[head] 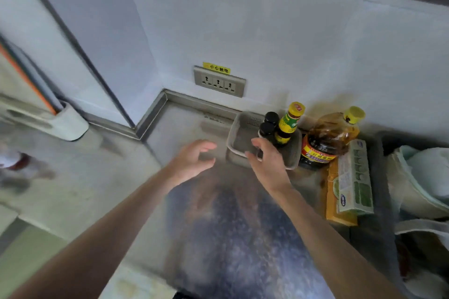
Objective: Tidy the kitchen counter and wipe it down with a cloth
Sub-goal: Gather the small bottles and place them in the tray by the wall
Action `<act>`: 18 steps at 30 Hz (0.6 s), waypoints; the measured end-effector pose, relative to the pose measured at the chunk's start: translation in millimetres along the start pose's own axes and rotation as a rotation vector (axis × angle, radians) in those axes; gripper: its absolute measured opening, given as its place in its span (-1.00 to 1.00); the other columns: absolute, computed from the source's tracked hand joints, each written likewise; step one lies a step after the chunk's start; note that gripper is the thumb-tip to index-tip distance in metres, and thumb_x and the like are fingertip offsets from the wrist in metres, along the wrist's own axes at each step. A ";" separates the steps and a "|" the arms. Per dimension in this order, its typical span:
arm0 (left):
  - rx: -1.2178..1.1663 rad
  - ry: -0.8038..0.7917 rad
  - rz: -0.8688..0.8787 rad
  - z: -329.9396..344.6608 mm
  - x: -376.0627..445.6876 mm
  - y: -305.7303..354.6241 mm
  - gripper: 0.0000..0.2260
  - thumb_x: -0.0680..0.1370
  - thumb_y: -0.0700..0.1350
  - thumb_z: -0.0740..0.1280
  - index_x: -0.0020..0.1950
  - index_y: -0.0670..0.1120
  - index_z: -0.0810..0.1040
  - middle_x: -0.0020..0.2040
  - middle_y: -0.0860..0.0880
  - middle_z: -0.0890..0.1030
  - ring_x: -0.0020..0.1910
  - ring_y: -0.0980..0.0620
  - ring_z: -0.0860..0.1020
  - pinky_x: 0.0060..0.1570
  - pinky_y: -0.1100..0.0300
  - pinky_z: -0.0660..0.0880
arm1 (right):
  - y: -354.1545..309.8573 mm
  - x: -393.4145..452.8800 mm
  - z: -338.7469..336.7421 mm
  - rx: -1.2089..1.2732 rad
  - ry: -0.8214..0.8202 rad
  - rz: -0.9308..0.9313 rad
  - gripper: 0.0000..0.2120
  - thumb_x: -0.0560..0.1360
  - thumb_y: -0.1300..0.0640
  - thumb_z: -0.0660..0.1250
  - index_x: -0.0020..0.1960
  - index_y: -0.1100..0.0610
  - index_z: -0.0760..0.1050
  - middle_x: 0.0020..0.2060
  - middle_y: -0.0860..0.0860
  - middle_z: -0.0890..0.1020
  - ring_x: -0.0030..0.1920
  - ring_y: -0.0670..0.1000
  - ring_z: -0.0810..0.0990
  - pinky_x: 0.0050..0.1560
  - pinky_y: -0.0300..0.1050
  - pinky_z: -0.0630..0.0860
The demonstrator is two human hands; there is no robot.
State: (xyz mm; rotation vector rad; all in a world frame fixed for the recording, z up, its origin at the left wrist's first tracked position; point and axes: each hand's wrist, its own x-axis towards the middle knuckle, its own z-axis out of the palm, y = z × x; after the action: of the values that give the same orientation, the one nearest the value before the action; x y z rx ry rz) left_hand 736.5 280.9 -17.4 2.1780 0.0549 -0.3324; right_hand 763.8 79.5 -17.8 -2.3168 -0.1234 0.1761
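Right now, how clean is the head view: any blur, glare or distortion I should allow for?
Head view: left edge smeared by motion blur; steel counter shows dull reflections of both arms; wide-angle bending curves the wall; basket and yellow-capped bottle readable, labels soft.

Counter [184, 124]: brushed metal, dull sheen, reflective near edge. Basket [243, 128] at far right: matt grey perforated plastic; oil bottle [332, 136] beside it: clear glossy plastic, printed label. Box [354, 177] right: printed cardboard; wall [267, 43] smooth, matt.
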 end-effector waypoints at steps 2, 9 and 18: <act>0.023 0.060 -0.038 -20.5 -27.2 -11.7 -0.69 0.47 -0.17 0.35 0.22 -0.12 0.49 0.21 -0.06 0.55 0.21 0.06 0.49 0.25 0.20 0.37 | -20.0 0.8 11.3 -0.068 -0.160 -0.056 -0.67 0.51 0.13 0.30 0.25 0.19 0.43 0.22 0.07 0.54 0.25 0.04 0.46 0.18 -0.22 0.31; 0.281 0.203 -0.220 -78.0 -133.1 -74.9 -0.63 0.47 -0.03 0.26 0.25 -0.11 0.48 0.21 -0.09 0.53 0.21 -0.04 0.48 0.21 0.21 0.31 | -78.4 -15.4 89.0 -0.318 -0.530 -0.327 -0.60 0.52 0.06 0.29 0.33 0.15 0.40 0.28 0.07 0.51 0.29 0.06 0.45 0.30 -0.09 0.33; 0.293 0.268 -0.495 -123.8 -273.8 -197.3 -0.68 0.52 -0.04 0.25 0.27 -0.02 0.43 0.27 -0.01 0.49 0.19 -0.03 0.49 0.20 0.06 0.41 | -156.8 -72.3 220.1 -0.458 -0.632 -0.571 -0.69 0.48 0.16 0.25 0.20 0.20 0.45 0.16 0.15 0.56 0.21 0.17 0.48 0.23 0.02 0.38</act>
State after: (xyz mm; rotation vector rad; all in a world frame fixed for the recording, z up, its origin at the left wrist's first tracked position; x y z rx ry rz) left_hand 468.1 519.3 -34.2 2.4701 0.7450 -0.3370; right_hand 650.7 333.9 -45.7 -2.4717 -1.2327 0.6302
